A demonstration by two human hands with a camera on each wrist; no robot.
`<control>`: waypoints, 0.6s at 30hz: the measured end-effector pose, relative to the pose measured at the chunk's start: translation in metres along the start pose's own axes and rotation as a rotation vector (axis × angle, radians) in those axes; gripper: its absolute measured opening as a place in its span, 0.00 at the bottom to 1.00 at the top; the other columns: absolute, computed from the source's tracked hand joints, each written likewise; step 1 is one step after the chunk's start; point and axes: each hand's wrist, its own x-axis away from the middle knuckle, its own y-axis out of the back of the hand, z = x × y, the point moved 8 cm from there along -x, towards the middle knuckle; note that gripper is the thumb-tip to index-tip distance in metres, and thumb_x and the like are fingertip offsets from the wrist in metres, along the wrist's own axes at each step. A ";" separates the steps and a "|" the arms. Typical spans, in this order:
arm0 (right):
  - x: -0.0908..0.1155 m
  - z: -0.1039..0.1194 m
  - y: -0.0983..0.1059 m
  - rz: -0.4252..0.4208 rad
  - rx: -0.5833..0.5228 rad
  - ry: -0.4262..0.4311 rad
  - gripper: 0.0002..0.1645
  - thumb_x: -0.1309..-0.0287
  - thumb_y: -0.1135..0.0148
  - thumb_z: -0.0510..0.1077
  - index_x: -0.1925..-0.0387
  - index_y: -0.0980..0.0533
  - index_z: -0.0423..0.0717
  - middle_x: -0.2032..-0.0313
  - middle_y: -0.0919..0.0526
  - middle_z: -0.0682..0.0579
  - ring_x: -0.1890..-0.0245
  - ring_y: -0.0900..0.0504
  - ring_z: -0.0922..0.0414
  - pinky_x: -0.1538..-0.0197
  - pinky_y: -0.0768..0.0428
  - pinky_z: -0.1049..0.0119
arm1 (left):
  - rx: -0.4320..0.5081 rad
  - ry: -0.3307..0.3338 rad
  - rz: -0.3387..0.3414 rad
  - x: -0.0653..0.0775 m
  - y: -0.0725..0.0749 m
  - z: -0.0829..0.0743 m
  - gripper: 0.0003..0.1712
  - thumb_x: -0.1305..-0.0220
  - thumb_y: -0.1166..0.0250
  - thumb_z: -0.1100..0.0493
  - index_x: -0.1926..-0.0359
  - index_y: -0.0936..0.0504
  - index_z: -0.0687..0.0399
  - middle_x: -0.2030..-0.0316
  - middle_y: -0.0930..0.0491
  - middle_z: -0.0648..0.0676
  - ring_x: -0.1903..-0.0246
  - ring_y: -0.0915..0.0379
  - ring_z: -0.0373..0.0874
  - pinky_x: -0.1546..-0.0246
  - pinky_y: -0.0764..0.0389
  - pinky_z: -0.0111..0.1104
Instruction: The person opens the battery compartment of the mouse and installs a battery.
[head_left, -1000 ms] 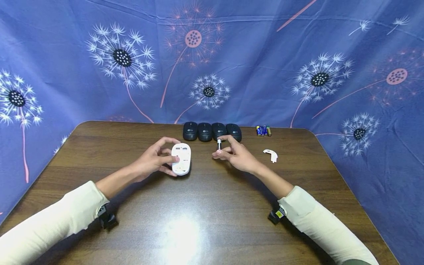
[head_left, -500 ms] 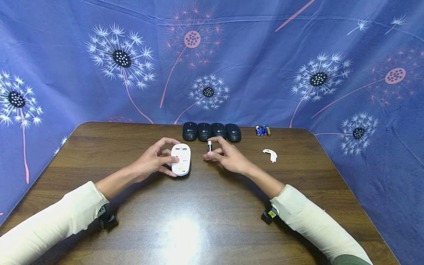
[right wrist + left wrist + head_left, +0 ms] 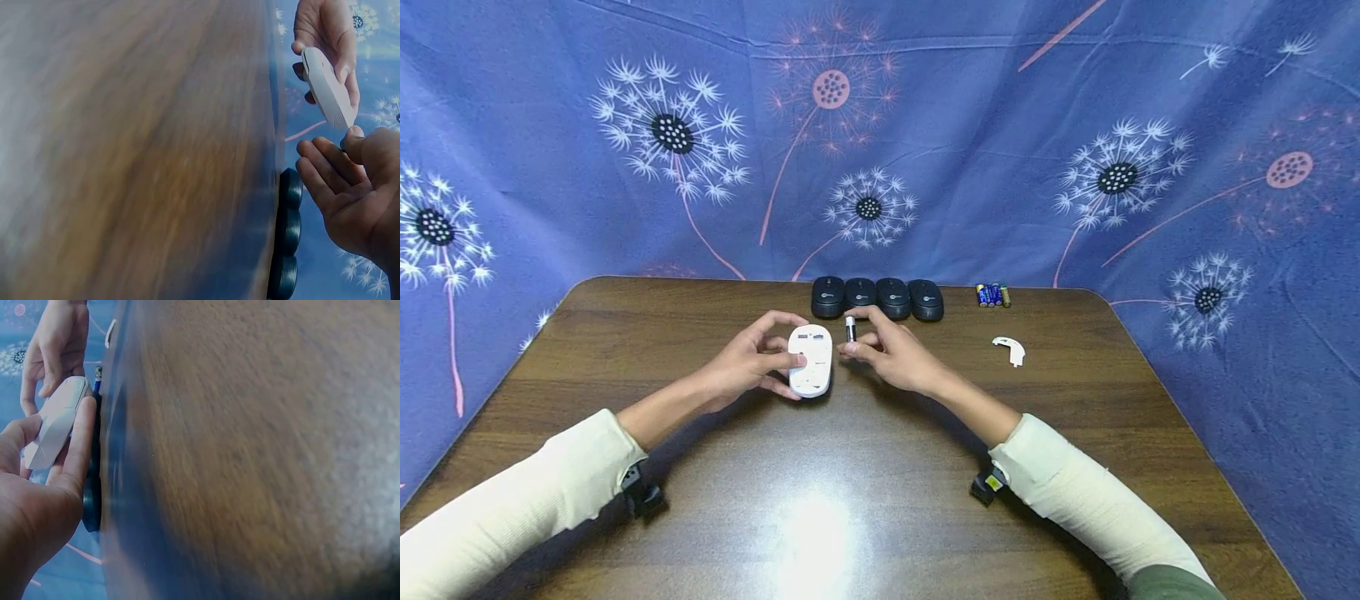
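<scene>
My left hand grips a white computer mouse by its edges, its underside turned up toward the head camera and its battery compartment uncovered. The thumb lies over that underside. Just to the right, my right hand pinches a small black-and-white battery between thumb and finger, held upright and a little apart from the mouse. In the right wrist view the battery is mostly hidden by the fingers. A curved white battery cover lies on the table to the right of the right hand.
Several black mice stand side by side at the back of the wooden table. Several blue batteries and a gold-coloured one form a small group at the back right. A blue flowered cloth hangs behind the table.
My right hand has moved left with the battery, closing most of the distance to the white mouse. The left hand and the mouse have stayed in place.
</scene>
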 end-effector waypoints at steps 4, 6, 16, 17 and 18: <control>-0.003 0.004 -0.004 -0.009 0.031 -0.002 0.34 0.17 0.35 0.44 0.19 0.34 0.44 0.45 0.05 0.42 0.41 0.06 0.45 0.35 0.08 0.49 | -0.002 0.004 0.004 0.000 -0.001 -0.001 0.36 0.21 0.35 0.72 0.20 0.36 0.54 0.53 0.15 0.59 0.58 0.08 0.53 0.53 0.00 0.57; -0.004 0.006 -0.007 -0.011 0.035 0.000 0.34 0.17 0.35 0.45 0.18 0.34 0.44 0.43 0.06 0.42 0.39 0.06 0.46 0.31 0.08 0.46 | -0.014 0.006 0.007 0.001 -0.002 -0.001 0.36 0.20 0.35 0.71 0.19 0.37 0.54 0.53 0.15 0.59 0.58 0.08 0.54 0.53 0.00 0.56; -0.006 0.018 -0.017 0.003 0.052 0.016 0.32 0.15 0.36 0.48 0.18 0.34 0.53 0.35 0.10 0.39 0.32 0.10 0.44 0.24 0.11 0.46 | -0.017 0.024 0.010 0.001 -0.005 -0.001 0.36 0.20 0.36 0.70 0.19 0.38 0.54 0.52 0.16 0.61 0.56 0.09 0.55 0.52 0.00 0.57; -0.006 0.019 -0.018 0.009 0.043 0.020 0.33 0.15 0.37 0.48 0.18 0.35 0.53 0.34 0.11 0.38 0.32 0.11 0.44 0.25 0.10 0.47 | -0.014 0.026 0.009 0.001 -0.005 -0.001 0.36 0.20 0.36 0.70 0.19 0.38 0.54 0.52 0.16 0.61 0.56 0.09 0.55 0.52 0.00 0.57; -0.006 0.020 -0.020 0.015 0.033 0.023 0.33 0.15 0.37 0.48 0.18 0.35 0.53 0.34 0.11 0.37 0.32 0.11 0.43 0.26 0.09 0.48 | -0.013 0.027 0.008 0.001 -0.006 -0.001 0.36 0.20 0.35 0.70 0.19 0.38 0.54 0.51 0.16 0.61 0.56 0.09 0.56 0.52 0.00 0.57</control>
